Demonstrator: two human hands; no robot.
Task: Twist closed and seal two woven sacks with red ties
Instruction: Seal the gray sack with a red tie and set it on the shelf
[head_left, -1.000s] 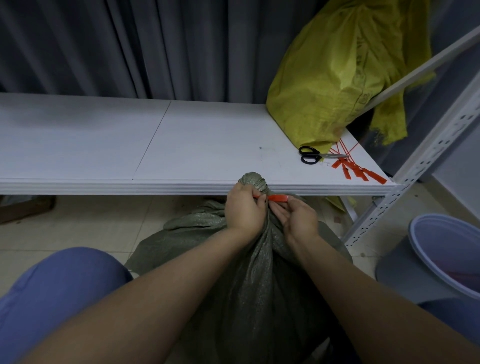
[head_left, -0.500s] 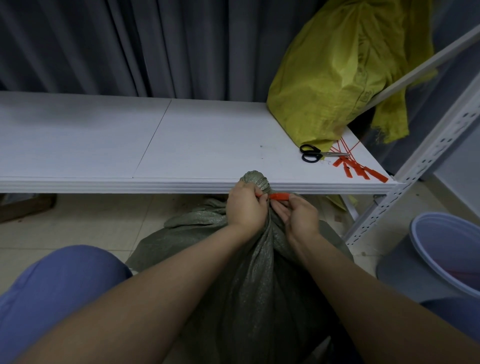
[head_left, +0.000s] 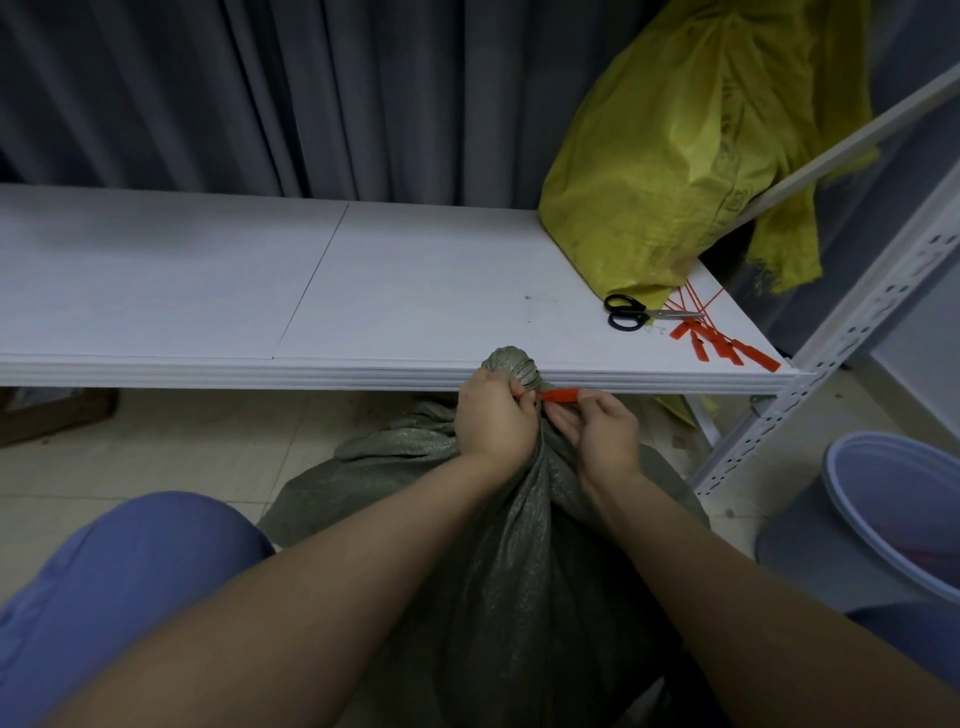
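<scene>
A long white shelf (head_left: 415, 291) spans the view. On the floor before it stands a grey-green woven sack (head_left: 509, 571), its twisted neck reaching the shelf's front edge. A yellow woven sack (head_left: 675, 171) sits on the shelf's right end. The left hand (head_left: 496, 415) grips the neck. The right hand (head_left: 605, 434) pinches a red tie (head_left: 558, 396) against the neck. Spare red ties (head_left: 722, 343) and scissors (head_left: 631, 313) lie beside the yellow sack.

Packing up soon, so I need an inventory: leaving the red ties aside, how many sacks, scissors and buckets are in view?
Woven sacks: 2 (grey-green sack, yellow sack)
Scissors: 1
Bucket: 1
Total: 4
</scene>
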